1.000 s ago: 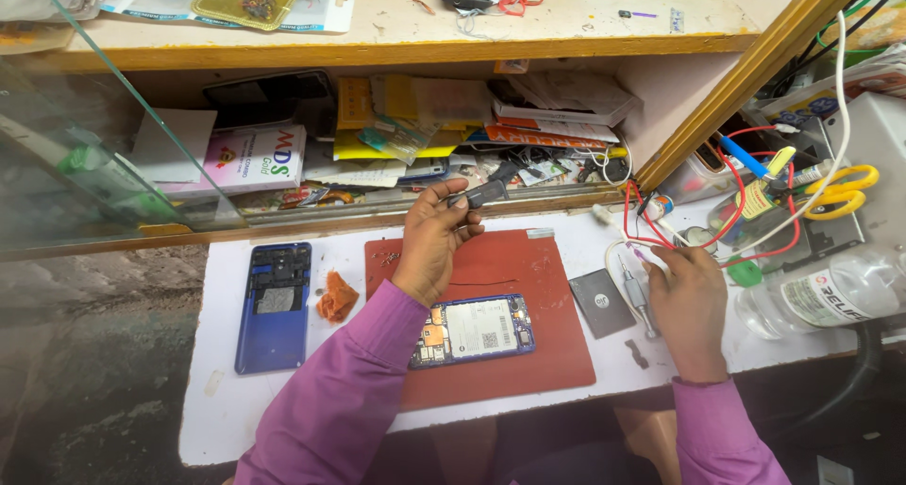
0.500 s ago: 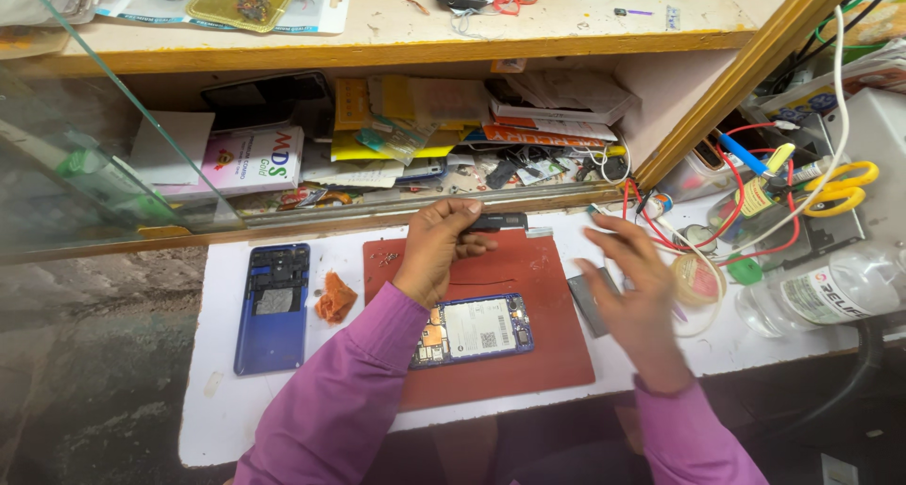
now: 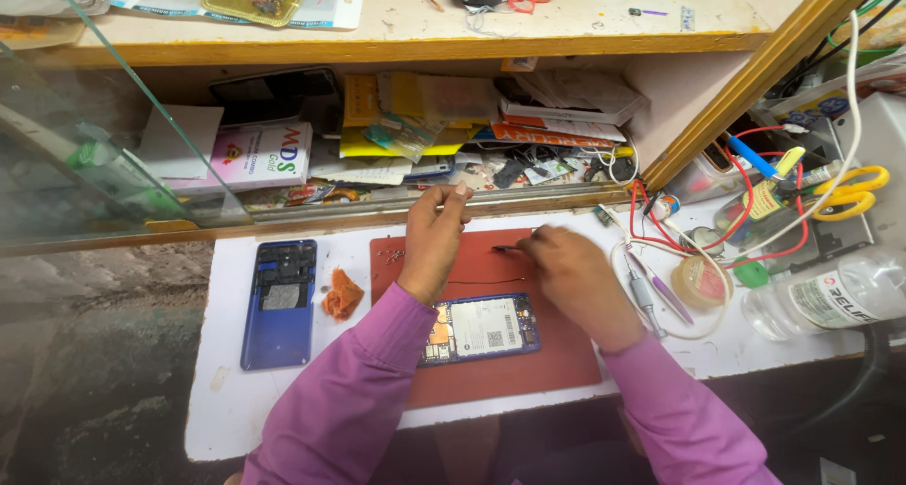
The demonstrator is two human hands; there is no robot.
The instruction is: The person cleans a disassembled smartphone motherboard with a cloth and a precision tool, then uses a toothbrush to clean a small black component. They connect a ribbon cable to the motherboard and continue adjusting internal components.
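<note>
Tweezers — thin, dark, pinched in right hand grip — left hand grip curled, empty.

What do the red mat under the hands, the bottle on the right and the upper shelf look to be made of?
The mat looks like soft rubber or silicone: matte, flat, no glare. The bottle is clear plastic, glossy and see-through, probably thin. The shelf seems wood or laminate board: pale top, yellowish edge band. The right hand rests on the mat; the left hand is above its far edge.
</note>
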